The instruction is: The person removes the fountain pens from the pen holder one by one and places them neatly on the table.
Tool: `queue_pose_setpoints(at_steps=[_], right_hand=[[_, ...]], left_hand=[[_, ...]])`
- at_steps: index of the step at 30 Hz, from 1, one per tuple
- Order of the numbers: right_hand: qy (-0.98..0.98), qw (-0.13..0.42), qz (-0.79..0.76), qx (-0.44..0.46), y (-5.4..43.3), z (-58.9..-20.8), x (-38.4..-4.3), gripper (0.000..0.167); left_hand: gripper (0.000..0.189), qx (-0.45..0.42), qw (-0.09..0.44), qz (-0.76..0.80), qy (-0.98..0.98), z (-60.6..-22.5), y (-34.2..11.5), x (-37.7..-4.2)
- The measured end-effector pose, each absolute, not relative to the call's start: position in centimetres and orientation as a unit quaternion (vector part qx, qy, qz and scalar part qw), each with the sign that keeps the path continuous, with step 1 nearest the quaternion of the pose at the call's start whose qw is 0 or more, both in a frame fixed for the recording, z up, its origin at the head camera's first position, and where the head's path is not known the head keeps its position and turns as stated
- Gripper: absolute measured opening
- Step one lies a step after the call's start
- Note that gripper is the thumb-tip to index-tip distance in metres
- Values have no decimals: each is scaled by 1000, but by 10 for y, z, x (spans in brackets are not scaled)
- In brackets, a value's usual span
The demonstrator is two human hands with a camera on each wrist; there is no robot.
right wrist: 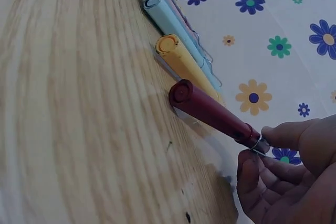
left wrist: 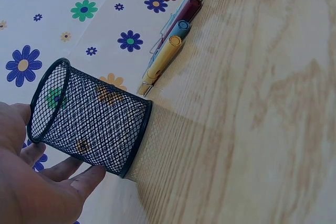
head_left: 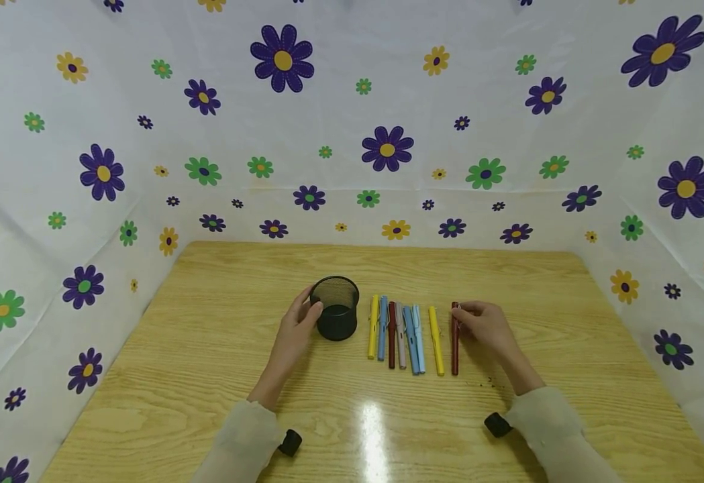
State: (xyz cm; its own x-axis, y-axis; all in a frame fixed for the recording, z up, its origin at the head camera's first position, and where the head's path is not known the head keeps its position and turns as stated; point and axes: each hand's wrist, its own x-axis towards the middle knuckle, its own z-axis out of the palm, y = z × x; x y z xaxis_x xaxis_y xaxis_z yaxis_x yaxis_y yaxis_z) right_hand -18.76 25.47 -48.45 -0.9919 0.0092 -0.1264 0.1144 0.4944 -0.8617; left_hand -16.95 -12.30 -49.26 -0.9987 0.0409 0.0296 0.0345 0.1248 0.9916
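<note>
A black mesh pen holder [head_left: 336, 327] stands upright on the wooden table. My left hand [head_left: 294, 327] holds it from the left, thumb near the rim and fingers around the side, as the left wrist view shows of the mesh wall [left wrist: 94, 116]. At the right end of a row of capped pens, my right hand [head_left: 490, 327] pinches a dark red pen [head_left: 455, 352] by its clip end. Thumb and fingers meet at that end in the right wrist view, while the pen's barrel [right wrist: 205, 106] points toward the camera. Nearest to it lies a yellow pen [head_left: 437, 345].
Between holder and yellow pen lie several others side by side: another yellow pen [head_left: 373, 329], another dark red pen [head_left: 392, 342], a greyish pink pen [head_left: 400, 342] and blue ones. Dark specks [head_left: 489, 384] dot the table [head_left: 207, 376]. Flowered white cloth [head_left: 339, 121] surrounds its back and sides.
</note>
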Motion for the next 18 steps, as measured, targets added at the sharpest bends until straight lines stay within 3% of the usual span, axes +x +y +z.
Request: queue_pose_setpoints(at_steps=[12, 18], right_hand=[[885, 33, -462, 53, 243, -489, -189, 38], [897, 33, -438, 53, 239, -487, -190, 37]], left_hand=[[59, 28, 13, 660, 750, -479, -121, -164], [61, 23, 3, 655, 756, -493, -123, -169]])
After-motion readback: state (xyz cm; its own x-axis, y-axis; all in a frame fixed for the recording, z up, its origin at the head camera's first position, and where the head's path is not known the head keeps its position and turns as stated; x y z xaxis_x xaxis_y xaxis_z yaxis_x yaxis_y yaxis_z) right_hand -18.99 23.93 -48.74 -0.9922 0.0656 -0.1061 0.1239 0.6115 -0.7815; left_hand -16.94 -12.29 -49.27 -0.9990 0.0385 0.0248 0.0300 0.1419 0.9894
